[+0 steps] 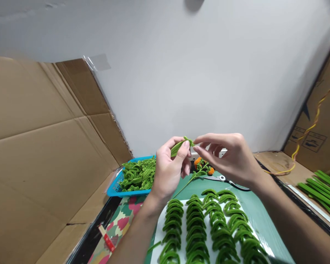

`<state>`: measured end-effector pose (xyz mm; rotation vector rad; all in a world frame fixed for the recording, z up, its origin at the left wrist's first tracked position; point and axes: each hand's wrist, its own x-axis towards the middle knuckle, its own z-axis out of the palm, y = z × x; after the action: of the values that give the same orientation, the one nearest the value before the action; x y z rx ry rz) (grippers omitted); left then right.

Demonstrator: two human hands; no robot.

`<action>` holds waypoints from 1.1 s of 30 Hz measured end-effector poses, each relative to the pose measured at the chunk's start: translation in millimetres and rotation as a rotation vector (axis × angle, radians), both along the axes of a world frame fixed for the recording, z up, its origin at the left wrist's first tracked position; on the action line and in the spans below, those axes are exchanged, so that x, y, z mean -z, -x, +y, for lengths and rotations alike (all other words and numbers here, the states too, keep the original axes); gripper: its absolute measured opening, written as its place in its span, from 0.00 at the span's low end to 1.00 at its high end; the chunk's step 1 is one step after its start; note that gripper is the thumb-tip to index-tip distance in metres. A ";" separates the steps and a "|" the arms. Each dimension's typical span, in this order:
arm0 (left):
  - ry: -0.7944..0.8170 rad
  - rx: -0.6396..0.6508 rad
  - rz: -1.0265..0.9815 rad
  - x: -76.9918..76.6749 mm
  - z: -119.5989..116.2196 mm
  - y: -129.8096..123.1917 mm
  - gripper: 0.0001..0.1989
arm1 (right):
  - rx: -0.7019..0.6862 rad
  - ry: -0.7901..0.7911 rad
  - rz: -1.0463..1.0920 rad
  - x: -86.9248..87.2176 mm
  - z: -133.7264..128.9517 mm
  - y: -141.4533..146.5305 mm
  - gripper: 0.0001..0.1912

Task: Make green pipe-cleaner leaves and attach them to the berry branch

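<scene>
My left hand (pixel 172 161) is closed, pinching a green pipe-cleaner leaf (pixel 177 147) between thumb and fingers. At the leaf's twisted end, the thumb and forefinger of my right hand (pixel 227 156) close on the tip; their exact contact is hard to see. Below both hands, bent green pipe-cleaner leaves (pixel 196 234) lie in several columns on a white board (pixel 183 220). Behind my hands rests a green stem (pixel 192 178) with orange pipe-cleaner flowers (pixel 198 163). A pair of scissors (pixel 222 178) lies beneath my right wrist.
A blue basket (pixel 114 189) at the left holds a heap of green pipe-cleaner pieces (pixel 139 174). Straight green pipe cleaners (pixel 320 194) lie at the far right, near a yellow twisted wire (pixel 297 146). Cardboard (pixel 38 154) stands on the left, before a white wall (pixel 203 80).
</scene>
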<state>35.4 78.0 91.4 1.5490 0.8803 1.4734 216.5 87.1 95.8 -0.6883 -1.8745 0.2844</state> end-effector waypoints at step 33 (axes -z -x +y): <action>0.348 0.411 0.049 -23.3 -4.3 19.0 0.11 | -0.015 -0.463 -0.214 8.9 4.2 -5.5 0.12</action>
<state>16.4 73.7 114.7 1.4037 0.7444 0.9385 222.0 91.3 86.9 -0.3970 -2.0499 -0.2211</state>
